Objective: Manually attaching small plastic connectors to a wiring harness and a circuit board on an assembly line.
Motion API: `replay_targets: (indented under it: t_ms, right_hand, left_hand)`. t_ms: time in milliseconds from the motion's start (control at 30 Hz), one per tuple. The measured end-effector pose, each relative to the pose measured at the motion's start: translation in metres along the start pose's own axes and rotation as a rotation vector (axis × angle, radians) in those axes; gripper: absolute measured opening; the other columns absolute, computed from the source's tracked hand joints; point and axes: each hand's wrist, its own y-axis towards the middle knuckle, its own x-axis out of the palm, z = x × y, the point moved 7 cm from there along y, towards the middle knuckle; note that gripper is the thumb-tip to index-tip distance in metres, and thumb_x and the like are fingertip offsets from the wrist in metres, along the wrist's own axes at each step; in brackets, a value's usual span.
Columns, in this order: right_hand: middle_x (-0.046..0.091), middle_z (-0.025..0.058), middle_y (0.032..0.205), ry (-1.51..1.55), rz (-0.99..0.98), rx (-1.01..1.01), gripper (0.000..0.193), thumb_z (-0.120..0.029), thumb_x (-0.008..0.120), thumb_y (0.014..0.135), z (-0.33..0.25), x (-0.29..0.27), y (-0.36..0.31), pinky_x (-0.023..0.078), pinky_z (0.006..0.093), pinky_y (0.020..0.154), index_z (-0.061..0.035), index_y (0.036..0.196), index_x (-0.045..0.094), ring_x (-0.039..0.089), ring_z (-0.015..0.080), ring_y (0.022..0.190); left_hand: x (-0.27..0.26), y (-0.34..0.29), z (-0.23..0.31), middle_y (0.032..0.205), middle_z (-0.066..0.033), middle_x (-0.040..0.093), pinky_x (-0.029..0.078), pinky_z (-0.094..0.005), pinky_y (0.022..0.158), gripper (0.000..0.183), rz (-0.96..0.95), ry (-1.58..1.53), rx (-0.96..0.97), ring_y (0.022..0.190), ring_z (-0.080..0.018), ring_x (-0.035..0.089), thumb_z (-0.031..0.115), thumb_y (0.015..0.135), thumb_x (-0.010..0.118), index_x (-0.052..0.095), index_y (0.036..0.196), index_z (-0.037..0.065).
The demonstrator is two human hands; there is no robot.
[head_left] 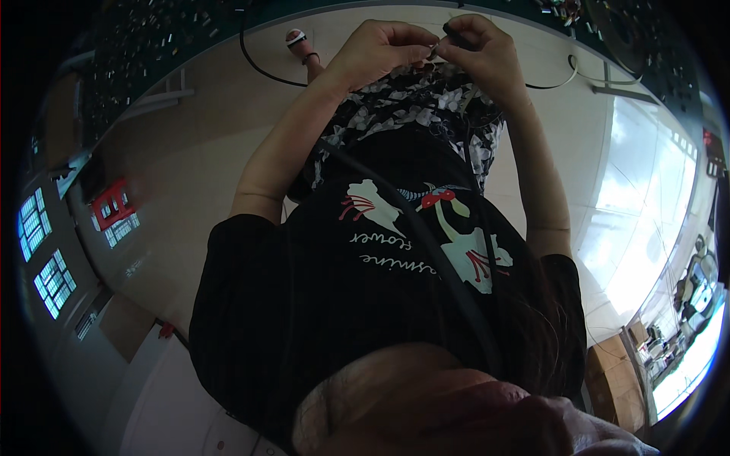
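My left hand (384, 52) and my right hand (487, 59) meet above my lap, just short of the table edge. Both are closed, with thumbs and fingertips pinched toward each other. Between them sits a small metallic piece (433, 52), too small to name. A short dark strip (456, 35) shows at the fingers of my right hand; its far end is hidden. Flower-patterned black and white cloth (411, 106) covers my lap under the hands.
A green tabletop (129, 64) curves along the far side, strewn with many small metallic pieces. A black cable (258, 70) hangs below it on the left, and a pale cable (559, 85) on the right. A cardboard box (616, 380) stands at the lower right.
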Motion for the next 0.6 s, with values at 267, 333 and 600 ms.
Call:
replay_targets:
  t_ms: [267, 333, 600]
  right_hand:
    - [0.061, 0.0104, 0.085, 0.014, 0.151, -0.002, 0.029, -0.015, 0.067, 0.068, 0.023, -0.003, -0.004, 0.048, 0.0244, 0.065, 0.0013, 0.089, 0.057, 0.059, 0.0136, 0.08]
    - [0.061, 0.0092, 0.088, 0.322, 0.141, 0.153, 0.024, -0.015, 0.065, 0.072, 0.03, -0.002, -0.007, 0.048, 0.0238, 0.064, 0.001, 0.089, 0.057, 0.058, 0.013, 0.081]
    - [0.056, 0.0123, 0.102, 0.781, 0.144, 0.122, 0.02, -0.013, 0.058, 0.078, 0.037, 0.006, -0.007, 0.048, 0.0262, 0.065, 0.0019, 0.091, 0.057, 0.056, 0.0151, 0.083]
  left_hand:
    - [0.007, 0.004, -0.017, 0.087, -0.0052, 0.06, 0.046, -0.0201, 0.071, 0.029, 0.078, -0.058, 0.027, 0.077, -0.0096, 0.057, 0.009, 0.077, 0.061, 0.055, 0.103, 0.0]
    - [0.001, 0.005, -0.018, 0.088, -0.0053, 0.06, 0.046, -0.0206, 0.072, 0.029, 0.118, -0.06, 0.035, 0.078, -0.01, 0.057, 0.01, 0.077, 0.061, 0.055, 0.103, 0.0]
    - [0.01, 0.006, -0.018, 0.088, -0.0068, 0.06, 0.046, -0.0233, 0.072, 0.023, 0.01, -0.338, 0.025, 0.082, -0.0126, 0.058, 0.009, 0.079, 0.058, 0.055, 0.099, -0.001]
